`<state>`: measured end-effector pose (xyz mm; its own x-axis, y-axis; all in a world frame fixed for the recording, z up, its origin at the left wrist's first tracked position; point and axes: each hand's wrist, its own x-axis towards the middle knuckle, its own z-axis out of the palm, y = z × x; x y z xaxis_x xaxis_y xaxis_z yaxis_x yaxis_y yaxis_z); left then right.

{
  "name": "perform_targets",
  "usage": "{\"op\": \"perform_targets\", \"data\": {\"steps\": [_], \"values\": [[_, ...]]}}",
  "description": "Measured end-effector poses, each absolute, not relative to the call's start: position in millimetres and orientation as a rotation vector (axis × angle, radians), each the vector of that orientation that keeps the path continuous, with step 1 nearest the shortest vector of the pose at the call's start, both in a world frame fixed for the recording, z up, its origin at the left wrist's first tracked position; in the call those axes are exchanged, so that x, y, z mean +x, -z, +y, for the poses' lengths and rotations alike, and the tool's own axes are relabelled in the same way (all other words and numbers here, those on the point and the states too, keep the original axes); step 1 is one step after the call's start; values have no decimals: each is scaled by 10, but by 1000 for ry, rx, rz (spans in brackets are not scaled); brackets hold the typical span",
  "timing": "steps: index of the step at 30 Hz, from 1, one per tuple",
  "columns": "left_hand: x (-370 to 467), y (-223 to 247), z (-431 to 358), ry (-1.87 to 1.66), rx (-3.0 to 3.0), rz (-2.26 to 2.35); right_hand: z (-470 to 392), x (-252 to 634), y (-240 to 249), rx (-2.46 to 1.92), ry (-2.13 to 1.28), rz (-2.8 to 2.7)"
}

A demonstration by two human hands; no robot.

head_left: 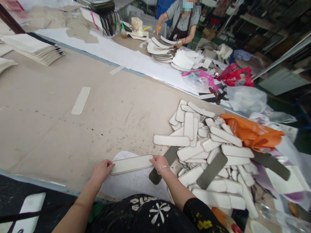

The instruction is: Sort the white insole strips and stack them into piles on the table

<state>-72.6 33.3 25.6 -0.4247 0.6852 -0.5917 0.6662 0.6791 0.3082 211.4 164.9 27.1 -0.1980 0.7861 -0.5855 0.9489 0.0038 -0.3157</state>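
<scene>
A long white strip with rounded corners and a dark edge [132, 164] is stretched between my two hands, above a white cloth [123, 186] at the table's near edge. My left hand [104, 168] pinches its left end. The right end sits between the fingers of my right hand [159, 163], which wears a bracelet. A dark grey strip [156, 175] lies partly under my right hand. To the right is a large loose pile of similar white strips [192, 151], with another dark strip [212, 171] on top.
One white strip [81, 100] lies alone on the beige tabletop [53, 132]. Stacked pale panels [34, 47] are at the left. An orange bag [251, 132] and a red-tipped bottle [228, 223] flank the pile. Across the table, a masked co-worker [182, 22] handles white pieces [161, 49].
</scene>
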Motion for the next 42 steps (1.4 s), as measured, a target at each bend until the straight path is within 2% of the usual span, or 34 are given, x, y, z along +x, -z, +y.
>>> {"op": "perform_targets", "data": {"steps": [10, 14, 18, 22, 29, 31, 34, 37, 39, 42], "values": [[-687, -262, -56, -297, 1116, 2321, 1633, 2111, -275, 1759, 945, 2073], [-484, -243, -236, -410, 1616, 2263, 1637, 2108, -289, 1731, 929, 2088], [-220, -87, -284, -246, 2084, 2075, 1632, 2080, -302, 1715, 892, 2099], [-123, 91, -301, -91, 2164, 2096, 1645, 2066, -333, 1705, 848, 2109], [-161, 180, -330, -82, 2253, 2105, 1550, 2118, -493, 1697, 729, 2272], [-154, 185, -328, -86, 2260, 2108, 1391, 2021, -505, 1538, 738, 2549], [-150, 199, -328, -94, 2262, 2102, 1098, 1748, -446, 971, 839, 2945], [-161, 211, -334, -121, 2275, 2092, 931, 1519, -335, 501, 863, 3041], [-167, 210, -336, -132, 2286, 2088, 966, 1508, -264, 419, 820, 3008], [-165, 204, -336, -130, 2281, 2089, 1190, 1728, -174, 542, 724, 2920]]}}
